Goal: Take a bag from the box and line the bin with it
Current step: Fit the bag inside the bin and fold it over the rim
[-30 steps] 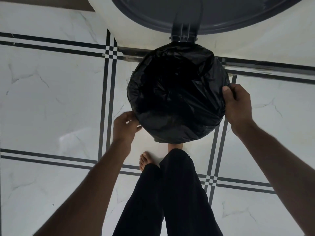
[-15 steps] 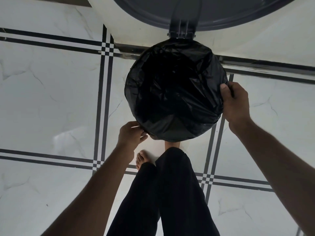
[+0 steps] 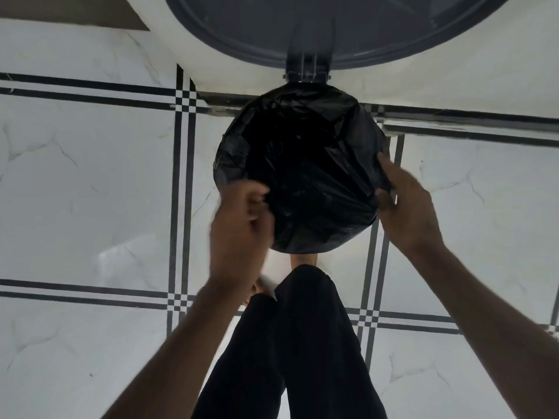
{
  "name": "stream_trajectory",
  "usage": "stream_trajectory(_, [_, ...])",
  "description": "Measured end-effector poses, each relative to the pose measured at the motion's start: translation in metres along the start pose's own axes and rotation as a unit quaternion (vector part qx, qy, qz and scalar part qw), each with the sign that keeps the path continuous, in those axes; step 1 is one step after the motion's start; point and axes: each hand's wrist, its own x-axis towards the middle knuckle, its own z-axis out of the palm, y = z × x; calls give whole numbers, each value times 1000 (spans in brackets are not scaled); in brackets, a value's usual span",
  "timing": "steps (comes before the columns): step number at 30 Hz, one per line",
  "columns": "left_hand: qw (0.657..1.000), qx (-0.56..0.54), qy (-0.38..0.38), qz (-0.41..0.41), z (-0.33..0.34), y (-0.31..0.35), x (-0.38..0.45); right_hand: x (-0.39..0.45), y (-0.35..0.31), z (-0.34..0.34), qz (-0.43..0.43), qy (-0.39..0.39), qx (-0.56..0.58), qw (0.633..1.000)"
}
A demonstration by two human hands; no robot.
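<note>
A black plastic bag (image 3: 302, 164) lines a round pedal bin and is folded over its rim all the way round, hiding the bin's body. The bin's grey lid (image 3: 332, 28) stands open at the top of the view on its hinge (image 3: 307, 66). My left hand (image 3: 242, 225) is blurred at the bag's near-left edge, with curled fingers pinching the plastic. At the right edge my right hand (image 3: 405, 204) grips the bag over the rim, thumb on the inside. No bag box is in view.
White marble-look floor tiles (image 3: 90, 176) with black double stripes surround the bin. A pale wall base (image 3: 242, 65) runs behind it. My legs in black trousers (image 3: 296, 343) stand right in front of the bin, one bare foot under its near edge.
My left hand has risen from low beside the bin to the bag's near-left edge and now pinches it. My right hand has slid a little nearer along the right rim.
</note>
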Motion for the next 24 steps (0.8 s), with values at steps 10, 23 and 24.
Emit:
stream_trajectory(10, [873, 318, -367, 36, 143, -34, 113, -9, 2, 4, 37, 17, 85, 996])
stream_trajectory(23, [778, 430, -456, -45, 158, -15, 139, -3, 9, 11, 50, 33, 106, 992])
stream_trajectory(24, [780, 435, -449, -31, 156, -17, 139, -3, 7, 11, 54, 29, 110, 992])
